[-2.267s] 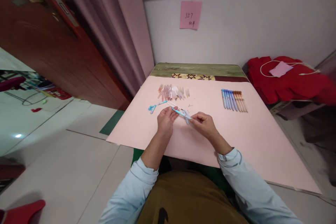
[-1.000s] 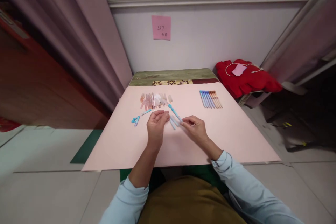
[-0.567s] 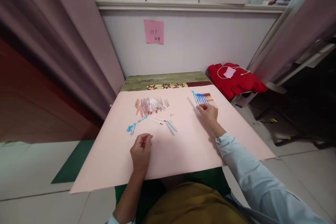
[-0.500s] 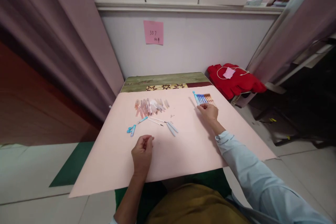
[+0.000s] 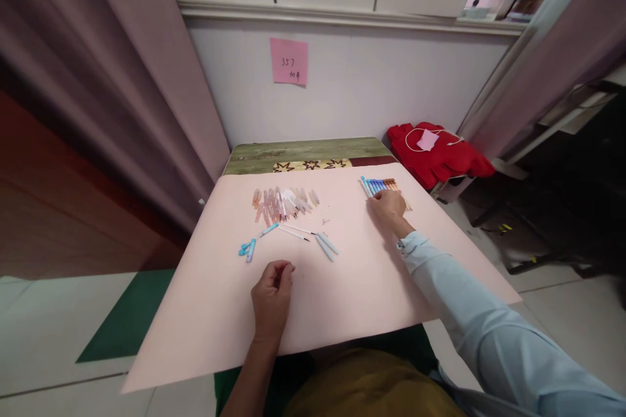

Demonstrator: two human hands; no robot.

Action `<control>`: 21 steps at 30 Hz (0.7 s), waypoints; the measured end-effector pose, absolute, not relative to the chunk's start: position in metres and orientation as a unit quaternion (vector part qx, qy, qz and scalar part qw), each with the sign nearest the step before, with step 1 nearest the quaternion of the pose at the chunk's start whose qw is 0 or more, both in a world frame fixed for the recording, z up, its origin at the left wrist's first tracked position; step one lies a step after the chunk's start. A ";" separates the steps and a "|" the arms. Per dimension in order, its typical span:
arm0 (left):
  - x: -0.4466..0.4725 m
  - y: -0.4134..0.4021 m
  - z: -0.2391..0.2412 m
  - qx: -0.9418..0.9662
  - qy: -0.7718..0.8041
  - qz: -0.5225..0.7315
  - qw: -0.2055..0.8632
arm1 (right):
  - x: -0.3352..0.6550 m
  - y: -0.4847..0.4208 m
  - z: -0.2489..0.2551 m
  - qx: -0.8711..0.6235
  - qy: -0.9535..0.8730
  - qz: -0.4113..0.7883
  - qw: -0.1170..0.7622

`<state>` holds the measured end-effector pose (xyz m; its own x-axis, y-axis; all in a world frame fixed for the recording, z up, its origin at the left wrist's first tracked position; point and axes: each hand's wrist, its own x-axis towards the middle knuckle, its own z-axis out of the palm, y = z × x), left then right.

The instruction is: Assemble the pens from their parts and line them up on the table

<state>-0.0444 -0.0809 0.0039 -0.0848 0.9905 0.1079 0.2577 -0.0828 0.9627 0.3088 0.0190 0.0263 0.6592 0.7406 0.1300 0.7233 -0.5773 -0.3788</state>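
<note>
My left hand (image 5: 272,292) rests on the pink sheet (image 5: 342,300) near its front edge, fingers curled into a loose pinch; what is in them, if anything, is hidden. My right hand (image 5: 389,205) reaches to the far right and lies over the near ends of a row of blue and orange pens (image 5: 377,185). Its fingers are hidden under the back of the hand. Between the hands lie loose pale blue pen barrels (image 5: 327,245), a thin refill (image 5: 293,232) and blue caps (image 5: 247,249). Further back sits a cluster of clear and orange pen parts (image 5: 283,201).
The pink sheet covers a small table (image 5: 303,151) against the wall. A red cloth bundle with a white cable (image 5: 440,151) sits to the right. A curtain (image 5: 147,78) hangs at the left and a pink note (image 5: 288,61) is on the wall.
Both hands held a blue pen at the middle. My right hand has since carried it to the pen row on the right, and my left hand has drawn back toward me.
</note>
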 end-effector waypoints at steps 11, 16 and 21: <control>-0.045 -0.082 0.006 0.548 0.558 0.482 0.395 | 0.312 0.028 0.027 -0.896 -0.412 0.018 0.166; -0.045 -0.082 0.004 0.549 0.546 0.485 0.407 | 0.312 0.026 0.029 -0.896 -0.416 0.020 0.156; -0.044 -0.083 0.003 0.549 0.546 0.486 0.405 | 0.306 0.016 0.034 -0.885 -0.434 -0.002 0.165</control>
<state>-0.0444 -0.0829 0.0034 -0.0688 0.9934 0.0917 0.2068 -0.0757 0.9755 0.3062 0.0157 0.0336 0.6226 0.7685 0.1476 0.7700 -0.5680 -0.2907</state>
